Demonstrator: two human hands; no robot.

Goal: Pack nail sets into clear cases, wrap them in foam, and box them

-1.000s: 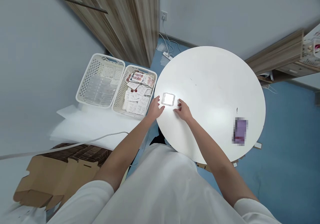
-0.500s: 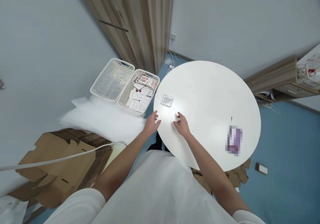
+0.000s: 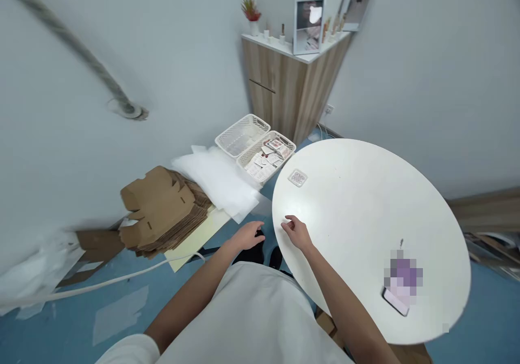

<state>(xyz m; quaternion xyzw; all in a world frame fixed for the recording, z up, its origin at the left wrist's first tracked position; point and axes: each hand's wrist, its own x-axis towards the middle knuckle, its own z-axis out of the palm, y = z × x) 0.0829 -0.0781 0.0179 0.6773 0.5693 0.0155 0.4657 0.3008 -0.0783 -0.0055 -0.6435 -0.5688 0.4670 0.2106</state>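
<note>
Plastic case (image 3: 298, 177): on table (image 3: 365, 207), ahead and slightly right of the right hand (image 3: 299, 235) fingertips, not touching; long axis unclear. Right hand nearer, fingers half-curled, empty. Left hand (image 3: 246, 236) farther, fingers spread, empty.

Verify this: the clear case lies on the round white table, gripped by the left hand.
Not gripped: the head view shows the left hand well apart from the clear case, which does lie on the round white table.
</note>
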